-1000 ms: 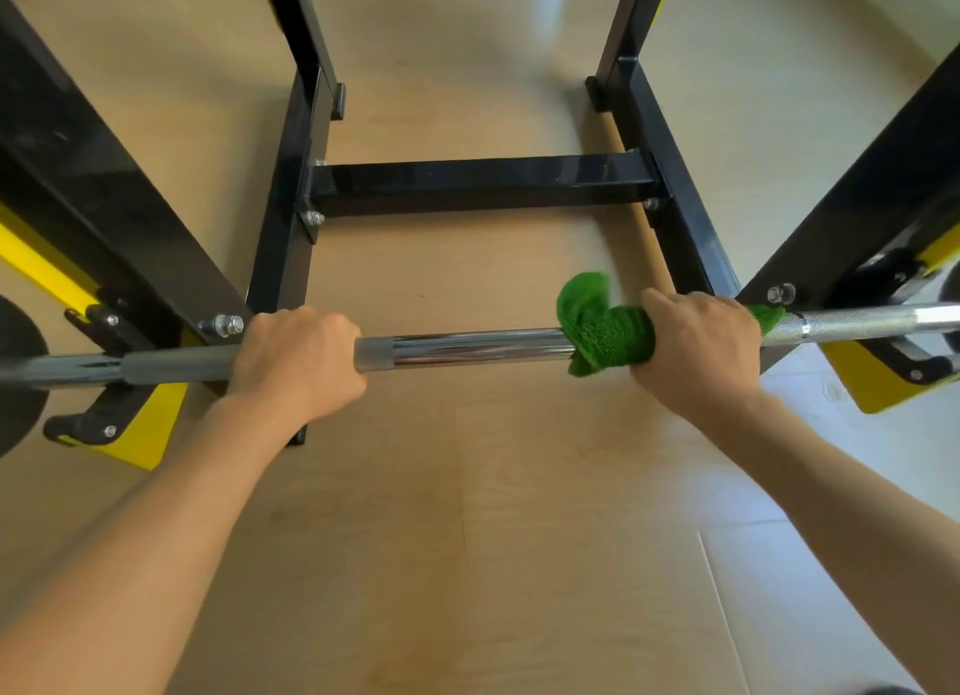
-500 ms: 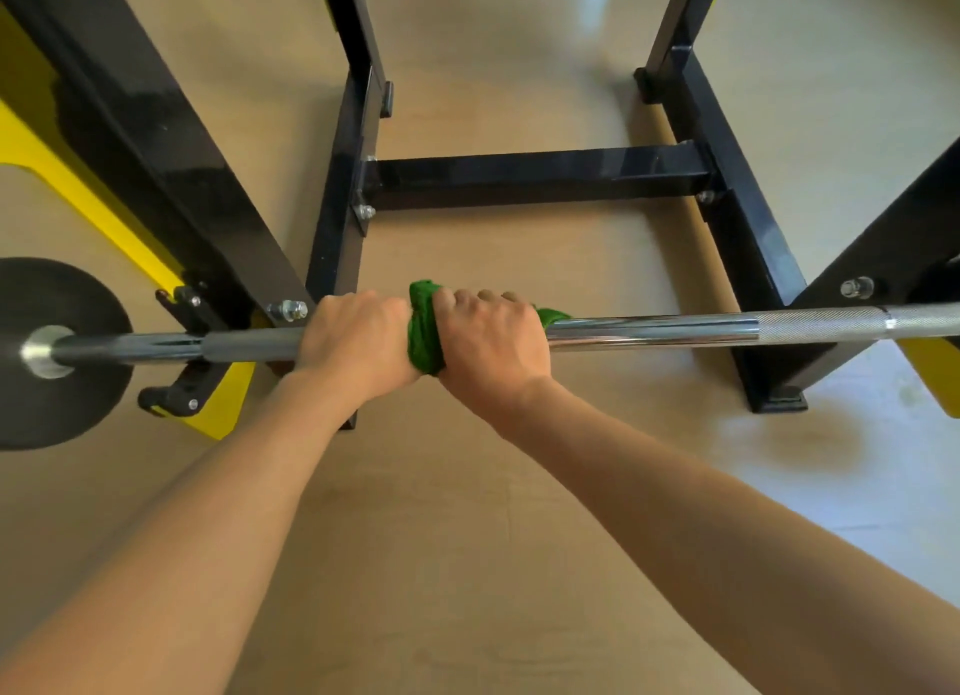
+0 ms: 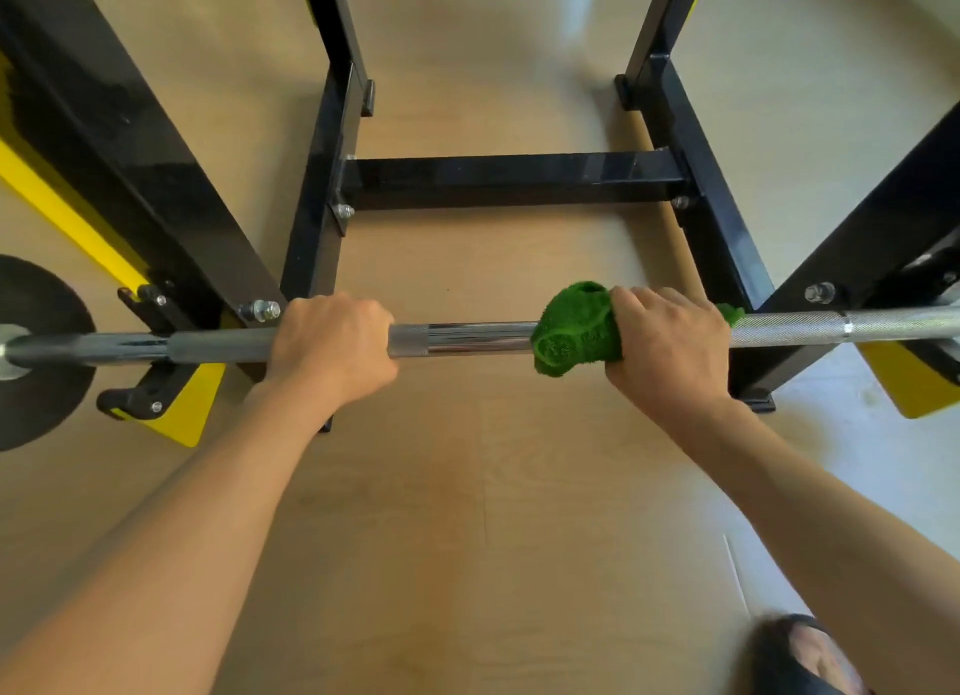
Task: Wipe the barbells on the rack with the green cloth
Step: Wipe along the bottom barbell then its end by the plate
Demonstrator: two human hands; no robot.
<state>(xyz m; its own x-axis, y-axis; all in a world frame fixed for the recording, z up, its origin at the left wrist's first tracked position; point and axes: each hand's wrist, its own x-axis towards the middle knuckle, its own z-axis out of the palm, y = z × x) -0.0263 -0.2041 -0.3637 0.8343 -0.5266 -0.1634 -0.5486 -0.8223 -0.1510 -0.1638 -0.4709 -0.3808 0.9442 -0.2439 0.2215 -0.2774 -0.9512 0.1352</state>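
A chrome barbell is laid horizontally across the black-and-yellow squat rack, seated in the J-hooks on both sides. The bar is gripped bare by the left hand, fingers curled over the top, at the knurled section left of centre. The green cloth is wrapped around the bar right of centre and is clamped against it by the right hand, fingers curled over cloth and bar; a bunched end is seen sticking out left of the hand, a small corner right of it. A black weight plate is mounted on the bar's left end. A wooden floor is seen below. A sandalled foot is visible bottom right.
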